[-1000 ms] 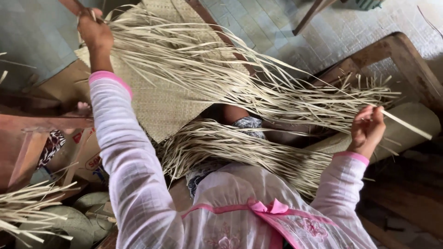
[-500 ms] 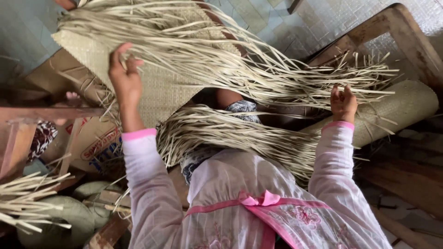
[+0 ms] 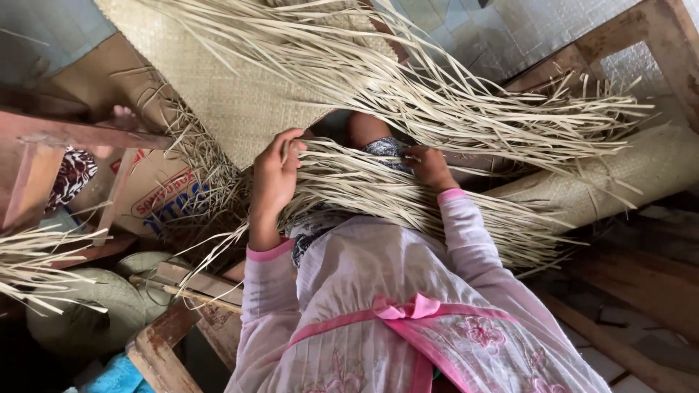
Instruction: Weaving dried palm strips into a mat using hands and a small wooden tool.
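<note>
- Two hands are working at the loose fringe of a half-woven straw mat (image 3: 240, 109); the woven sheet is hanging or lying stretched above the person's lap, its finished part reaching to the upper left.
- Left hand (image 3: 275, 182) is curling around a bunch of loose strands (image 3: 378, 196) lying across the lap; its grip is narrow, fingers wrapping the near ends of that bunch.
- Right hand (image 3: 431, 166) is pressing into the same bunch further along, fingers bent down among the straw; whether that grip is actually pinching any strand I cannot tell, since the straw is hiding the fingertips.
- Upper fan of unwoven strands (image 3: 466, 109) is spreading free from the mat's edge toward the right, touching nothing but itself and a wooden frame (image 3: 655, 44) behind it.
- Progress, as a judgement: a broad patch is looking tightly plaited and done, while a great many strips are trailing unwoven in two layers, so plenty of weaving seems to be remaining.
- Rolled mat (image 3: 641, 175) is lying at the right, apparently finished.
- Cardboard box (image 3: 156, 200) and a separate sheaf of straw (image 3: 36, 262) are sitting at the left, well apart from both hands.
</note>
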